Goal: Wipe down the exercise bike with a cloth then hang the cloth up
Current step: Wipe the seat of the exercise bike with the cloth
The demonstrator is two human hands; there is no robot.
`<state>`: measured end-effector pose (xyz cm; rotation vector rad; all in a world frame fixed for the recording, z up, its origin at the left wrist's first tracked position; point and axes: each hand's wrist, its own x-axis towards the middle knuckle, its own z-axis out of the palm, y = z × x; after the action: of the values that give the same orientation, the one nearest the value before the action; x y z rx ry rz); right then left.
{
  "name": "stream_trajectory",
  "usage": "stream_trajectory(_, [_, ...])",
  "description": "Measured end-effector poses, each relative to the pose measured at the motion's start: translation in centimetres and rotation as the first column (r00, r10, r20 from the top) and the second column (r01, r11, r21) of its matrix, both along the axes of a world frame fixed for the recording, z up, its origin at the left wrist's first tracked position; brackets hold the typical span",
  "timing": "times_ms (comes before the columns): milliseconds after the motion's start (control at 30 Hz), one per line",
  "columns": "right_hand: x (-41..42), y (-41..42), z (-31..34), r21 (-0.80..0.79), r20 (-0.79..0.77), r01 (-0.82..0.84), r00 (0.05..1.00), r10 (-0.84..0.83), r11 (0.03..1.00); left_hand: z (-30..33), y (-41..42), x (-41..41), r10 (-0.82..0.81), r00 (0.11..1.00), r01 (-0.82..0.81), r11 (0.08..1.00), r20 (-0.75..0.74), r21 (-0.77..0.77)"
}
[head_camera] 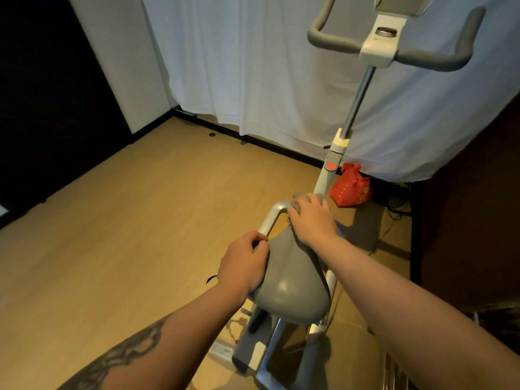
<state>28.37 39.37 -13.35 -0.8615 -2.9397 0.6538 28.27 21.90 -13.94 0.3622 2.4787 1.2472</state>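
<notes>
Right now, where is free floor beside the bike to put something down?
Bare wooden floor lies left of the seat, up to the curtain. The right is crowded: red bag, cables, dark furniture.

The right hand (311,218) presses a grey cloth (320,199) onto the exercise bike (353,108) frame just ahead of the grey seat (289,280). The left hand (244,266), fingers (260,243) curled, rests at the seat's left edge. A red bag (350,185) sits on the wooden floor (126,220) by white curtains (253,66).
</notes>
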Motion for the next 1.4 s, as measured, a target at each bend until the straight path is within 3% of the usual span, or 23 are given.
stream_trajectory(100, [-0.1, 1.0, 0.4, 0.146, 0.093, -0.334, 0.942, 0.323, 0.931, -0.1, -0.1, 0.0, 0.004, 1.000, -0.004, 1.000, 0.003, 0.005])
stream_trajectory(200, [2.7, 0.4, 1.3, 0.096, 0.029, -0.593, 0.805, 0.593, 0.799, -0.2, -0.2, 0.0, 0.011, 1.000, -0.011, 0.999, -0.006, 0.034])
stream_trajectory(267, [3.0, 0.6, 2.5, -0.049, -0.016, -0.566, 0.824, 0.566, 0.823, 0.0, -0.2, 0.0, 0.012, 1.000, -0.011, 0.999, -0.008, 0.052])
stream_trajectory(300, [2.4, 1.0, 2.7, -0.084, 0.034, -0.540, 0.839, 0.544, 0.838, 0.1, -0.2, 0.1, 0.014, 1.000, -0.014, 0.998, -0.006, 0.055])
stream_trajectory(467, [-0.5, -1.6, 2.4, 0.198, 0.239, -0.487, 0.866, 0.440, 0.851, 0.2, -0.2, 0.2, 0.080, 0.996, -0.078, 0.995, -0.044, 0.062])
stream_trajectory(533, [0.9, -3.7, 1.5, 0.210, 0.159, -0.556, 0.831, 0.533, 0.804, -0.3, -0.3, 0.4, 0.150, 0.988, -0.146, 0.985, -0.042, 0.090])
stream_trajectory(600, [2.5, -3.6, 1.3, 0.124, 0.008, -0.597, 0.799, 0.601, 0.793, -1.1, -0.6, 0.5, 0.195, 0.980, -0.197, 0.977, 0.022, 0.088])
stream_trajectory(667, [2.8, -2.8, 1.7, 0.096, -0.010, -0.593, 0.802, 0.597, 0.799, -2.2, -1.0, 0.7, 0.121, 0.991, -0.122, 0.993, 0.061, 0.000])
stream_trajectory(733, [2.3, -3.2, 1.5, 0.135, -0.002, -0.513, 0.855, 0.518, 0.848, -2.4, -1.5, 1.0, 0.109, 0.986, -0.118, 0.991, 0.125, 0.069])
stream_trajectory(800, [2.8, -5.8, 1.5, 0.114, -0.047, -0.439, 0.894, 0.447, 0.891, -2.0, -2.4, 1.8, 0.079, 0.971, -0.132, 0.964, 0.224, 0.232])
stream_trajectory(867, [4.5, -7.6, 1.5, 0.055, -0.136, -0.502, 0.853, 0.505, 0.863, -1.1, -3.3, 2.5, 0.089, 0.927, -0.240, 0.888, 0.365, 0.393])
stream_trajectory(933, [5.9, -6.6, 1.6, -0.031, -0.126, -0.634, 0.769, 0.626, 0.773, -0.6, -4.2, 2.8, 0.057, 0.876, -0.310, 0.826, 0.478, 0.470])
stream_trajectory(1000, [5.1, -4.3, 1.4, -0.100, -0.036, -0.618, 0.786, 0.618, 0.780, -0.5, -4.8, 2.6, 0.001, 0.851, -0.311, 0.807, 0.526, 0.502])
stream_trajectory(1100, [4.6, -6.4, 1.6, -0.031, -0.053, -0.429, 0.903, 0.427, 0.903, -0.5, -5.3, 1.9, -0.051, 0.810, -0.330, 0.784, 0.585, 0.526])
stream_trajectory(1167, [5.8, -10.1, 1.8, 0.044, -0.102, -0.492, 0.863, 0.494, 0.869, -0.9, -5.6, 1.4, -0.082, 0.804, -0.320, 0.774, 0.588, 0.546])
stream_trajectory(1233, [6.8, -11.6, 2.3, 0.086, -0.048, -0.635, 0.767, 0.639, 0.768, -1.4, -6.0, 1.1, -0.098, 0.794, -0.316, 0.777, 0.600, 0.545])
stream_trajectory(1267, [6.5, -11.5, 2.7, 0.073, -0.017, -0.642, 0.764, 0.645, 0.763, -1.5, -6.2, 0.9, -0.108, 0.784, -0.319, 0.774, 0.611, 0.547])
stream_trajectory(1400, [3.4, -11.6, 2.7, 0.092, 0.037, -0.410, 0.912, 0.409, 0.907, -1.2, -6.4, -0.2, -0.157, 0.771, -0.283, 0.784, 0.617, 0.553])
